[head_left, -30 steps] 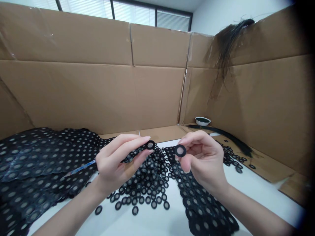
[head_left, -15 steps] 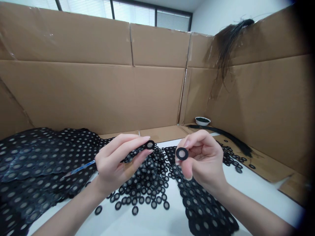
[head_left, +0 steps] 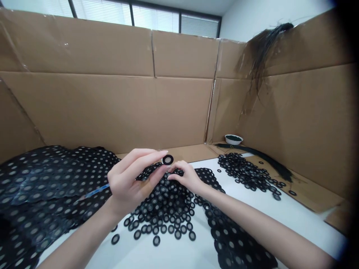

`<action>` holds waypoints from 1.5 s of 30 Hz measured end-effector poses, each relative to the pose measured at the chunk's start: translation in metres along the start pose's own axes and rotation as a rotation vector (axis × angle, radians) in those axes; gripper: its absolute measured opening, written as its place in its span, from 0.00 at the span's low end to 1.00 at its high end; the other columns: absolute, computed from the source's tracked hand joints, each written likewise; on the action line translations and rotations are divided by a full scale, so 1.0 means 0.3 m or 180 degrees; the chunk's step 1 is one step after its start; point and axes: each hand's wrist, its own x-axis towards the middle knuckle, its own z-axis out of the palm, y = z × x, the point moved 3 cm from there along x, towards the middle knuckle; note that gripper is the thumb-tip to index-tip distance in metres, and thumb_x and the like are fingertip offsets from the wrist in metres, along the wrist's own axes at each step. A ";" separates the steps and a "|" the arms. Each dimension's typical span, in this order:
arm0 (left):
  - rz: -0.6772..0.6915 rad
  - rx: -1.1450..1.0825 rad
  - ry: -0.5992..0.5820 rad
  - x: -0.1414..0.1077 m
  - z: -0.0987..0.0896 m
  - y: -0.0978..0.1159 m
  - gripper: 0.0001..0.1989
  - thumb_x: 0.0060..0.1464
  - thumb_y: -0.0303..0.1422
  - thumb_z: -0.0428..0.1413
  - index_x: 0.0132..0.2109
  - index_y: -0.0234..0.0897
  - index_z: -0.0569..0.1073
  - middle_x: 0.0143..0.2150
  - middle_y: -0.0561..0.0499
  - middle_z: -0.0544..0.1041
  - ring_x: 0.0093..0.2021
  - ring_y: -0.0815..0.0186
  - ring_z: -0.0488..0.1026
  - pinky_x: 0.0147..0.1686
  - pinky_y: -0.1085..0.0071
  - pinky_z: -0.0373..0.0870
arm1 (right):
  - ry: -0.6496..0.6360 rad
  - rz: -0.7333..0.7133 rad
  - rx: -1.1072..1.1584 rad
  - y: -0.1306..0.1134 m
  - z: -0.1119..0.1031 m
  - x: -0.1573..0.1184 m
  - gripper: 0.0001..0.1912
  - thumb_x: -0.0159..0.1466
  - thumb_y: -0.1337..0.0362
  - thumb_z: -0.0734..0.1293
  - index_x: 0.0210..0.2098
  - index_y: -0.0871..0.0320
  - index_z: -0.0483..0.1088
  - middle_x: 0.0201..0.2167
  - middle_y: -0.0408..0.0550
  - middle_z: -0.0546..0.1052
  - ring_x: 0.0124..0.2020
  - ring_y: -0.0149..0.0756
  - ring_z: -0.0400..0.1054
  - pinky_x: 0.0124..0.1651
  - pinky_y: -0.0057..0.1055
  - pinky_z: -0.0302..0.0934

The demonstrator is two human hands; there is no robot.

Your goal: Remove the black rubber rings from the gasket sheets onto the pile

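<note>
Two bare forearms [head_left: 252, 220] showed, slim and smooth, with no sleeve, watch or band on either one. The left hand [head_left: 129, 183] and the right hand [head_left: 187, 175] were narrow, with long, slender fingers [head_left: 140, 158]. The fingernails [head_left: 165, 152] were neatly shaped ovals that reached just past the fingertips, with a soft gloss. Neither hand wore a glove or ring.

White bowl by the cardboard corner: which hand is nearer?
Right. The right hand rests on the black rings, short of the white bowl; the left hand is farther away, pinching a black ring.
</note>
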 end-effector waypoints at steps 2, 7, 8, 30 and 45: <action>0.0020 -0.0005 -0.0028 0.001 0.002 -0.006 0.18 0.49 0.23 0.62 0.48 0.40 0.74 0.40 0.51 0.76 0.36 0.73 0.73 0.34 0.78 0.74 | -0.0064 -0.0004 -0.0109 0.035 0.019 0.012 0.09 0.49 0.65 0.77 0.28 0.56 0.75 0.33 0.47 0.74 0.41 0.40 0.66 0.50 0.41 0.58; 0.0021 -0.0143 -0.0396 -0.003 0.030 -0.022 0.15 0.49 0.24 0.62 0.46 0.36 0.74 0.40 0.51 0.75 0.38 0.74 0.73 0.36 0.79 0.73 | 0.0234 0.0039 0.0104 -0.018 -0.065 0.026 0.14 0.65 0.55 0.64 0.36 0.59 0.74 0.36 0.50 0.74 0.42 0.38 0.66 0.48 0.39 0.60; 0.0021 -0.0193 -0.0522 -0.007 0.041 -0.025 0.14 0.50 0.24 0.62 0.46 0.36 0.74 0.40 0.50 0.75 0.38 0.74 0.73 0.37 0.79 0.73 | 0.0291 0.0063 0.0241 -0.050 -0.089 0.024 0.19 0.68 0.53 0.58 0.39 0.60 0.73 0.36 0.51 0.74 0.40 0.36 0.68 0.44 0.36 0.62; -0.0610 -0.0239 -0.1538 -0.106 0.124 -0.083 0.09 0.57 0.33 0.57 0.45 0.38 0.75 0.47 0.49 0.71 0.45 0.73 0.71 0.46 0.76 0.70 | 0.0386 0.0401 -0.2291 0.226 -0.529 -0.245 0.13 0.64 0.57 0.61 0.31 0.57 0.72 0.34 0.51 0.77 0.37 0.43 0.69 0.40 0.36 0.60; -0.1716 0.2398 -0.4108 -0.391 -0.328 -0.323 0.14 0.59 0.39 0.50 0.47 0.41 0.74 0.45 0.49 0.73 0.48 0.61 0.68 0.39 0.71 0.65 | -0.0458 0.1364 -0.2922 0.234 -0.520 -0.314 0.26 0.65 0.44 0.53 0.22 0.56 0.63 0.27 0.51 0.73 0.29 0.42 0.67 0.29 0.34 0.53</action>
